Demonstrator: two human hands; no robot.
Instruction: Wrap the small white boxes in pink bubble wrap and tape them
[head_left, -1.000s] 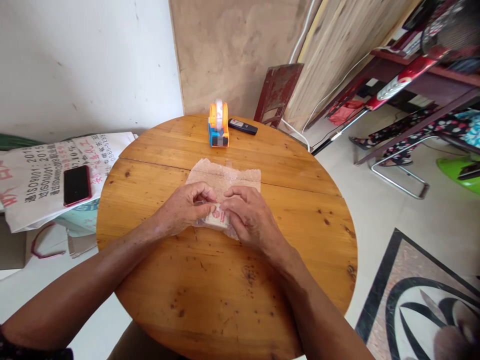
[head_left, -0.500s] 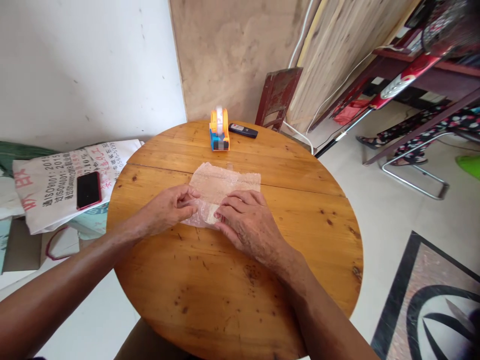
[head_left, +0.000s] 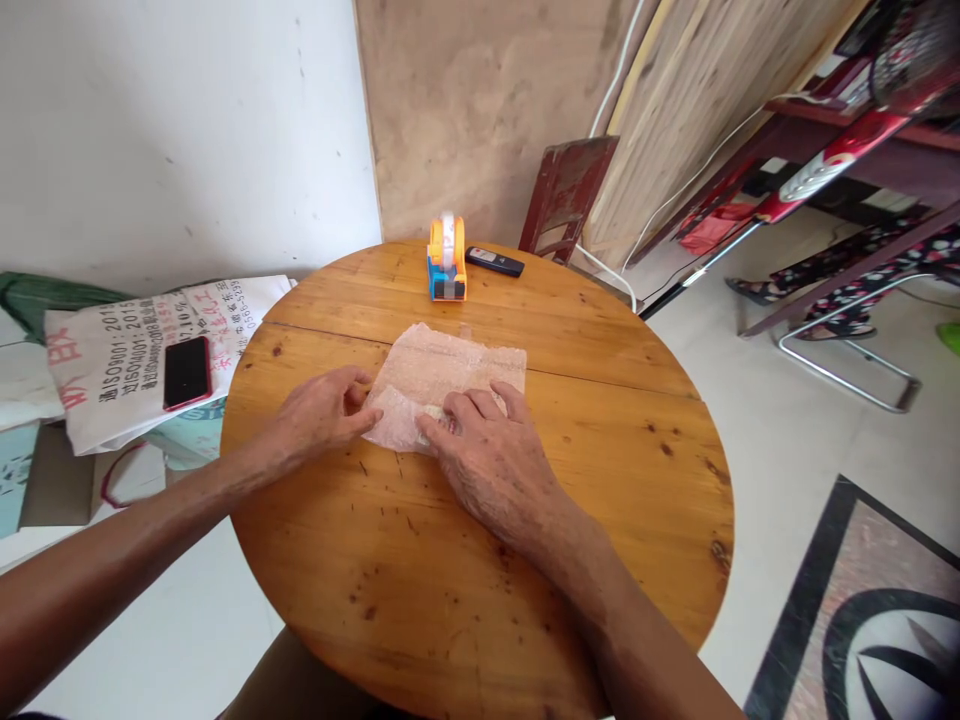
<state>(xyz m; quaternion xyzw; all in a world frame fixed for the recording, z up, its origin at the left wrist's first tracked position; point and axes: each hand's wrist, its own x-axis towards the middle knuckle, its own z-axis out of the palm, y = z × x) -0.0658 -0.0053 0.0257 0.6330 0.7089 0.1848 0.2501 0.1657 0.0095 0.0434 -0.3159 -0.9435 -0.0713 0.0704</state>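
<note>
Round wood table (head_left: 480, 610): landmark. White sack (head_left: 112, 370) w/ print, off table's L side; red-brown chair (head_left: 568, 190) just past its far edge, a bit R. Bubble wrap (head_left: 442, 362) flat nr table ctr. R hand (head_left: 495, 450) spread, palm down over packet (head_left: 448, 420), which lies on wrap nr table ctr, mostly hidden. L hand (head_left: 319, 410) part open, thumb at wrap's L edge. Tape disp. (head_left: 448, 262) at table's far edge, remote (head_left: 495, 262) just R of it.
</note>
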